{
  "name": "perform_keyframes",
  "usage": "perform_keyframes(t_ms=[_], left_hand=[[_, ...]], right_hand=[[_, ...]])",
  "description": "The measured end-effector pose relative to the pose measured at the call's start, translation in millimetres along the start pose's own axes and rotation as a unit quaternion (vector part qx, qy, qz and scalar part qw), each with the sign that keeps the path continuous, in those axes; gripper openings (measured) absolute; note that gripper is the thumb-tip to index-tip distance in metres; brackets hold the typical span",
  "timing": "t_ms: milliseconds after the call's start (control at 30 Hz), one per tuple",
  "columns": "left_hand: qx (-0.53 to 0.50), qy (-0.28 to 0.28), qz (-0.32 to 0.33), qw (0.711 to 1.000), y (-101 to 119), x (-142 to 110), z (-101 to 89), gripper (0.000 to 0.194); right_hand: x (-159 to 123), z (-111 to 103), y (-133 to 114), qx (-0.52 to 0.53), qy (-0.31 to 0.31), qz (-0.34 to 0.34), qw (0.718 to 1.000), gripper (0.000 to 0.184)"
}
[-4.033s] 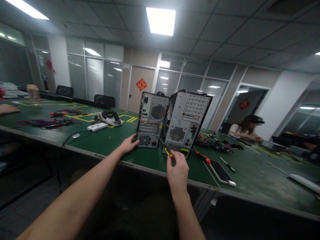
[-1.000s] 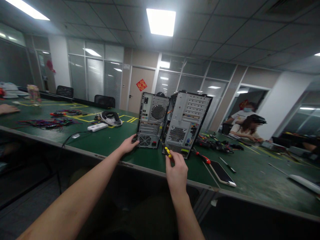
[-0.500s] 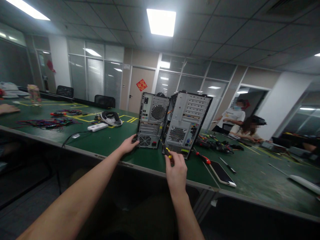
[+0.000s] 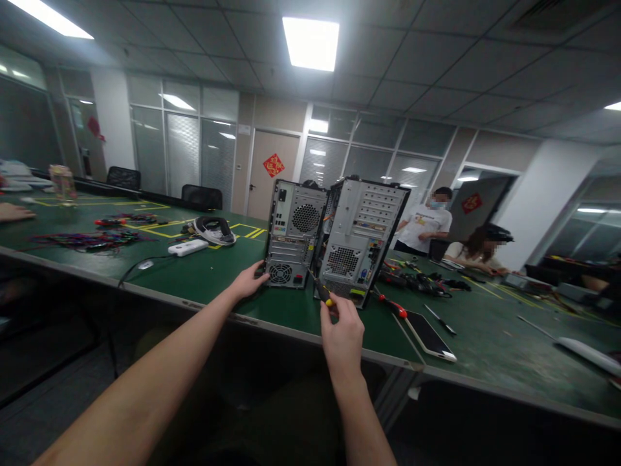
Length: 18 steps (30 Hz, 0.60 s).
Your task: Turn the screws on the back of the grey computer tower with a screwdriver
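Observation:
Two computer cases stand upright side by side on the green table, their back panels facing me. My left hand (image 4: pixel 249 282) grips the lower left edge of the smaller computer case (image 4: pixel 292 249), thumb at the front and fingers along its side. A screwdriver (image 4: pixel 325 294) with a black and yellow handle is pinched in my closed right hand (image 4: pixel 343 330). Its shaft points up and left toward the gap between the cases; I cannot tell whether the tip touches a screw. The larger computer case (image 4: pixel 350 213) stands just behind my right hand.
To the right lie a red-handled screwdriver (image 4: pixel 394 306), a phone (image 4: pixel 429 335) and a pen-like tool (image 4: pixel 440 320). Cables (image 4: pixel 417 281) lie behind them. Leftward are a power strip (image 4: pixel 188 247) and bundled wires (image 4: pixel 92 239). Another person's hand (image 4: pixel 17 212) rests far left; two people are at right.
My hands and the screwdriver hold nearly the same place. The standing person at right has moved left and straightened up. The view has shifted slightly.

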<state>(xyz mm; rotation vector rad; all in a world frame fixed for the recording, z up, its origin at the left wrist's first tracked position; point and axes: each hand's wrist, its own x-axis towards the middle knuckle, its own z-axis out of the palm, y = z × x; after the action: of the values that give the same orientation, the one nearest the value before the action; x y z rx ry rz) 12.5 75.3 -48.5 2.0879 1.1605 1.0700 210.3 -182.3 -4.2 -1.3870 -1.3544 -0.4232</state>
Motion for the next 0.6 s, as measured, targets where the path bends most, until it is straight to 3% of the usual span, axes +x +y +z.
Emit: perform_keyframes(t_ms=[600], left_hand=[[0.007,-0.001,-0.004,1.000,2.7,-1.3,-0.6,0.068]], right_hand=[[-0.7,1.8,2.4,-0.013,-0.002,-0.005,1.000,0.028]])
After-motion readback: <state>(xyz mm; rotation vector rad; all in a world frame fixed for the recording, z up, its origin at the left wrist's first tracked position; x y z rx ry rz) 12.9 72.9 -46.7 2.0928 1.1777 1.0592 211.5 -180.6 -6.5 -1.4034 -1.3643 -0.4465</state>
